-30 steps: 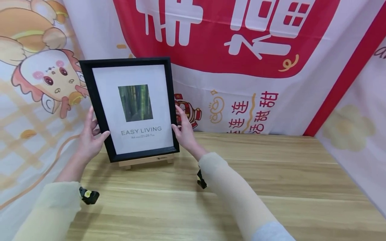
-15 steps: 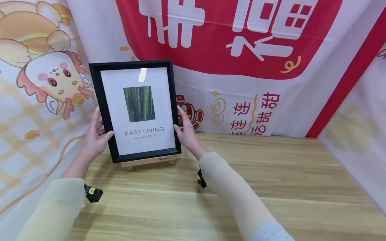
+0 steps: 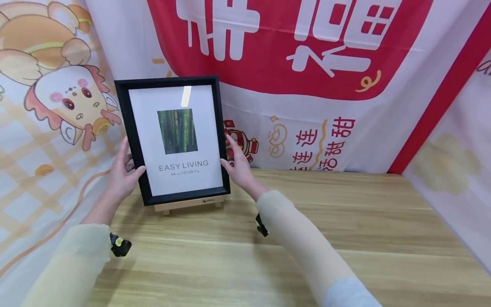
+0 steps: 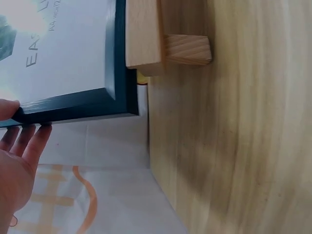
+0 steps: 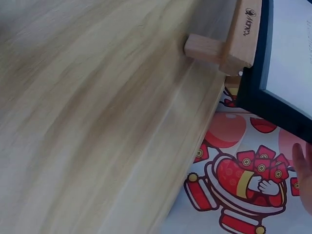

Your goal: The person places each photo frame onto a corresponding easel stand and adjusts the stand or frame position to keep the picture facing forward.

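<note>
On the wooden easel (image 3: 188,204), the black picture frame (image 3: 175,138) looks already seated, but is not yet released: the left hand (image 3: 124,175) and right hand (image 3: 240,168) pinch its 2 side edges, flanking the easel. Under the easel spreads a wood-grain table (image 3: 199,264); behind it hangs printed cloth (image 3: 268,74).
</note>
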A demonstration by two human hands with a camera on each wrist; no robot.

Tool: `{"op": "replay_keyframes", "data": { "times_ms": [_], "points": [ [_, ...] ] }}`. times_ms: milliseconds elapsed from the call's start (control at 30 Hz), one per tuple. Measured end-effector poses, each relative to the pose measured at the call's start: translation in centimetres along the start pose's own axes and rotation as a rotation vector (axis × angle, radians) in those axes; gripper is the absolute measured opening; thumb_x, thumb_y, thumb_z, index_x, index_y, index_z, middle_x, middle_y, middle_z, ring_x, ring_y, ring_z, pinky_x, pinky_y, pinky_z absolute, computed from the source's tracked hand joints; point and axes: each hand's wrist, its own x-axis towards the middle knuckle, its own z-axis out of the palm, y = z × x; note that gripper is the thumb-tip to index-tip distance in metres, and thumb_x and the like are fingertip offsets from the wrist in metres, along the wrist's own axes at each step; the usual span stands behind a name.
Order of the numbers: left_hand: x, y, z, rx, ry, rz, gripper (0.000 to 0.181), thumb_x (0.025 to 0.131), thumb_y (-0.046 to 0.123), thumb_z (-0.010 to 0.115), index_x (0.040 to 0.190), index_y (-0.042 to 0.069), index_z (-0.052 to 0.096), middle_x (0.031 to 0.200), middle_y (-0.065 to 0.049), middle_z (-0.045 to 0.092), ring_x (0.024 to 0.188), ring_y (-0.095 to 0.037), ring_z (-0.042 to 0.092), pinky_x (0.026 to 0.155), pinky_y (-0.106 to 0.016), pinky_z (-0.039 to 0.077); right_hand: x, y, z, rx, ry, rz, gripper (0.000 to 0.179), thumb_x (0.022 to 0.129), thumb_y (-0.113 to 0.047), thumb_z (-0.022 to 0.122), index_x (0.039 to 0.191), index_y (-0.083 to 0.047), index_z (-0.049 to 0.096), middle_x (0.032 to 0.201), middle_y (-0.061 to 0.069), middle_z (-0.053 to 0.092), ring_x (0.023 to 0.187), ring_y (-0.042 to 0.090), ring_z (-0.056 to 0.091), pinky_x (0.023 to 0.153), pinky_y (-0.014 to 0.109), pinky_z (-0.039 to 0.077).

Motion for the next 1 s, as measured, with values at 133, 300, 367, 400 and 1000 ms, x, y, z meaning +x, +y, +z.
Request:
{"op": "replay_keyframes", "data": {
  "times_ms": [133, 300, 367, 400, 1000],
  "points": [
    [-1.4, -1.0, 0.1, -0.002, -0.030, -0.066, 0.089, 0.096, 0.008, 0.060, 0.157, 0.031, -0.002, 0.162, -0.010, 0.007, 0.131, -0.046, 0.032, 0.109, -0.051, 0.034, -1.2, 1.0, -0.2, 0.087, -0.033, 0.040, 0.080, 0.093, -0.010, 0.066, 0.156, -0.022, 0.017, 0.133, 0.016, 0.047, 0.102, 0.027, 0.060, 0.085, 0.030, 0.054],
    [-3.6, -2.8, 0.6, -0.001, -0.059, -0.067, 0.094, 0.093, 0.006, 0.065, 0.157, 0.019, -0.001, 0.159, -0.019, 0.013, 0.124, -0.035, 0.039, 0.098, -0.018, 0.040, -3.4, 2.3, -0.3, 0.188, -0.095, 0.132, 0.084, 0.092, -0.008, 0.067, 0.156, -0.027, 0.017, 0.137, 0.015, 0.044, 0.105, 0.030, 0.060, 0.082, 0.032, 0.056],
    [-4.4, -3.2, 0.9, -0.013, -0.073, -0.056, 0.094, 0.091, 0.002, 0.066, 0.157, 0.014, 0.001, 0.157, -0.023, 0.015, 0.119, -0.023, 0.043, 0.089, -0.009, 0.040, -4.3, 2.7, -0.3, 0.202, -0.122, 0.158, 0.085, 0.091, -0.006, 0.068, 0.155, -0.029, 0.017, 0.140, 0.017, 0.042, 0.106, 0.031, 0.060, 0.081, 0.033, 0.056],
    [-4.9, -3.4, 1.0, -0.023, -0.083, -0.055, 0.095, 0.090, 0.000, 0.067, 0.157, 0.012, 0.001, 0.156, -0.025, 0.017, 0.116, -0.019, 0.044, 0.086, -0.008, 0.040, -4.7, 2.9, -0.2, 0.206, -0.133, 0.169, 0.086, 0.090, -0.006, 0.068, 0.155, -0.029, 0.017, 0.140, 0.018, 0.042, 0.106, 0.032, 0.061, 0.081, 0.034, 0.057],
    [-7.7, -4.0, 2.5, -0.150, -0.199, -0.142, 0.111, 0.084, -0.015, 0.064, 0.156, 0.023, -0.010, 0.149, -0.041, 0.010, 0.109, -0.065, 0.045, 0.072, -0.027, 0.058, -7.2, 3.5, 3.0, 0.254, -0.172, 0.203, 0.101, 0.085, 0.010, 0.068, 0.157, -0.031, 0.009, 0.140, 0.024, 0.038, 0.100, 0.035, 0.063, 0.079, 0.030, 0.057]
  ]
}}
